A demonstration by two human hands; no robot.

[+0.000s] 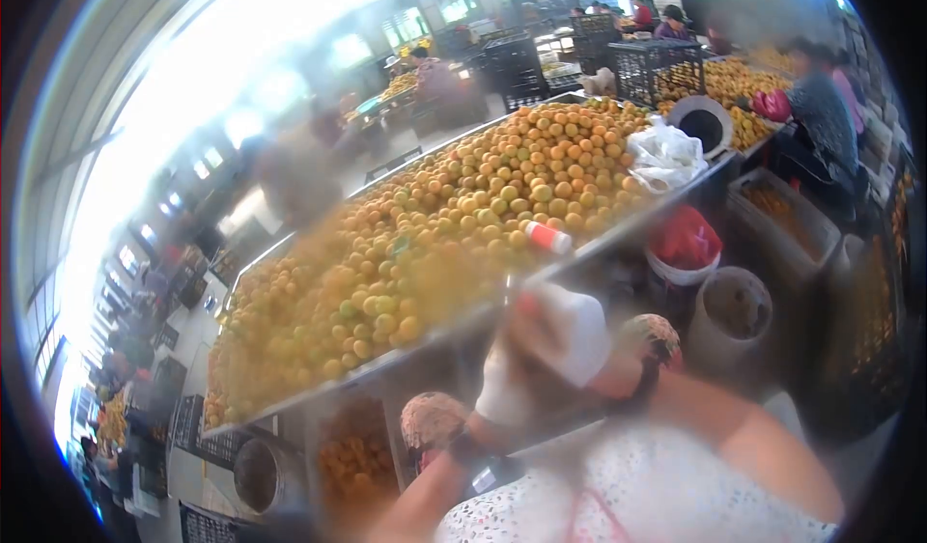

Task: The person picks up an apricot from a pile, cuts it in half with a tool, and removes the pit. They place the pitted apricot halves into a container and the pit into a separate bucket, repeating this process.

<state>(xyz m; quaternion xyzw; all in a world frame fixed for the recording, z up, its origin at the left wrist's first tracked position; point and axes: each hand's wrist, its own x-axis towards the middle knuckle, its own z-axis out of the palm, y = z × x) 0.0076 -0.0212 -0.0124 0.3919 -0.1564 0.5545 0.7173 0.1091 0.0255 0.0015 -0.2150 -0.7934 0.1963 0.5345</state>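
Note:
My left hand and my right hand, both in white gloves, meet in front of my lap at the near edge of the fruit table. Their fingers are drawn together and blurred, and I cannot tell what they hold. A thin upright sliver shows above them, beside a reddish patch. Just beyond lies a broad heap of round orange and greenish-yellow fruit. A red and white cylinder rests on the fruit near the table's rim.
White plastic bags and a tipped pail lie at the table's right end. Below stand a bucket with a red bag, another bucket and a crate of fruit. A person sits at the right; black crates stand behind.

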